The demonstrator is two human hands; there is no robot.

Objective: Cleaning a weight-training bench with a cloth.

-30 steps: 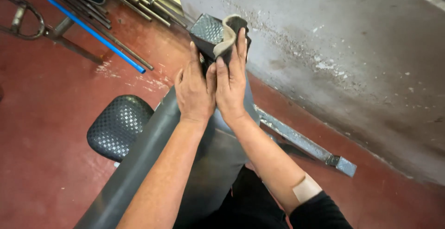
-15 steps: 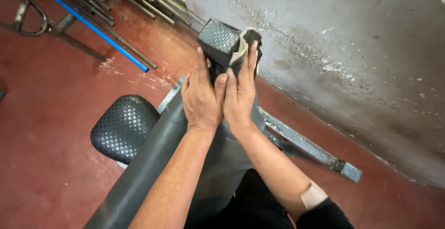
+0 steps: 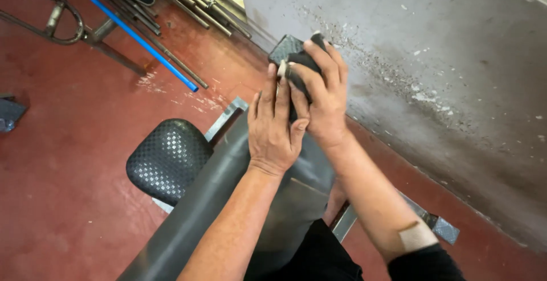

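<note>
A long dark grey upholstered piece slopes from the bottom of the view up toward a grey wall. Its far end carries a black cover with a woven pattern, with a pale lining edge showing. My left hand lies flat against the side of that end, fingers pointing up. My right hand is wrapped over the top of the end, fingers curled around the folded cover flap. An adhesive bandage sits on my right forearm.
A black woven-pattern seat pad lies on the red floor at left. A grey metal frame bar runs under the piece. Metal rods and a blue tube lie at the top left. The grey scuffed wall fills the right.
My right hand moved from flat beside the cover flap to gripping over the top of the end, folding the flap down. The view shifted left, so everything slid right.
</note>
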